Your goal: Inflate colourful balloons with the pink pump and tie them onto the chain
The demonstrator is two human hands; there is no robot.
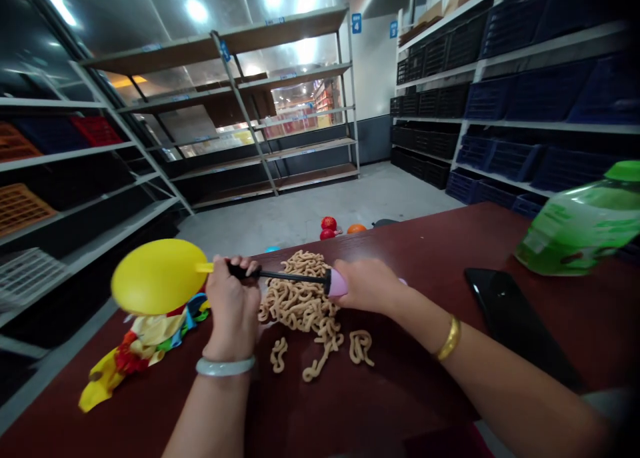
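A balloon pump with a thin black rod (295, 277) and a pink-purple barrel (339, 283) is held level between my hands. My left hand (233, 305) is closed round its black end, with the neck of an inflated yellow balloon (159, 277) at that end. My right hand (367, 285) wraps round the barrel, hiding most of it. Behind and below the rod lies a heap of beige curly strands (300, 305), with a few loose pieces nearer me. Flat, uninflated balloons (145, 341) in yellow, red, blue and green lie left of my left wrist.
A black phone (510, 318) and a green-capped pouch (580, 228) are on the right of the dark red table (425, 385). Red balls or balloons (328, 229) and an orange one (357, 229) show past its far edge. Shelving racks (280, 151) stand around, some with crates (510, 158).
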